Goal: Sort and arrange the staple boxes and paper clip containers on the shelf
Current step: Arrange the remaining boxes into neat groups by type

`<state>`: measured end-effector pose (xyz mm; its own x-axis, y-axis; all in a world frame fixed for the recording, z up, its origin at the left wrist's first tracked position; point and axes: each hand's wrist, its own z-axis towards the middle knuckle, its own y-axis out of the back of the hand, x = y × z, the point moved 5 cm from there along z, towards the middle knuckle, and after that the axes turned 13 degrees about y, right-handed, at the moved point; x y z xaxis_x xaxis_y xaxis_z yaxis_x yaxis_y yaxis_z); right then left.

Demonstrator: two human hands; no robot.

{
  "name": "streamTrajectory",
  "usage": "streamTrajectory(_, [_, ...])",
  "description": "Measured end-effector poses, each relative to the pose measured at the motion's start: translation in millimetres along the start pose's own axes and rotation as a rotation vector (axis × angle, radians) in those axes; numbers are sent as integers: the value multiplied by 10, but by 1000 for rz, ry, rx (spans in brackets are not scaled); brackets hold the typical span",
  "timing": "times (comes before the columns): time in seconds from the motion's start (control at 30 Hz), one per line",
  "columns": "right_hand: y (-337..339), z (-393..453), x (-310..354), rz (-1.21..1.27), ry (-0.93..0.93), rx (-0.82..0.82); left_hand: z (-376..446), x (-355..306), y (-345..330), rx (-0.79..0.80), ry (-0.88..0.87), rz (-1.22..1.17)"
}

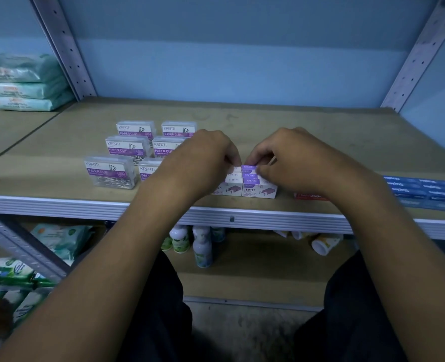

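Closest to the camera, both forearms reach in over the front edge of the shelf (pixel 232 218) and meet right above the staple boxes (pixel 245 188), which sit near that edge, a bit right of centre. The boxes look stacked in two side-by-side columns with their printed fronts facing the person, and the row runs left to right.

The left hand (pixel 203 155) and right hand (pixel 294 155) are about equally close, one on each side of the topmost purple-banded box. Both sets of fingers (pixel 264 173) are curled down and pinched on that top box's ends, so the stack lies straight below the fingertips. I'd guess the next bit is just squaring it up with the ones under it.

Hard to tell how many boxes are in the stack, since the hands cover the back and the left column's front is partly behind the wrist.

Further back and left, the paper clip containers (pixel 127 148) stand in two columns, with the nearest right one half hidden by the left hand.
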<state>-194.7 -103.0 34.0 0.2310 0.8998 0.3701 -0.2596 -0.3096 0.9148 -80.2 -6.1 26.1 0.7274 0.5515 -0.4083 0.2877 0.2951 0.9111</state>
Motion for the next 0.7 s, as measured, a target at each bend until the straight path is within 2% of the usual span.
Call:
streamTrajectory(0.17, [-35,-1,-32,-5,-2,43,0,-14,6,36,3,-13])
streamTrajectory(0.43, [-40,-54,-54,11,35,199,-126,-12,45,126,-27,61])
streamTrajectory(0.53, [-57,-41,-44,-13,32,211,-172,-25,35,152,-18,152])
streamTrajectory(0.7, [-53,-17,-24,-58,20,191,-132,-25,22,158,22,157])
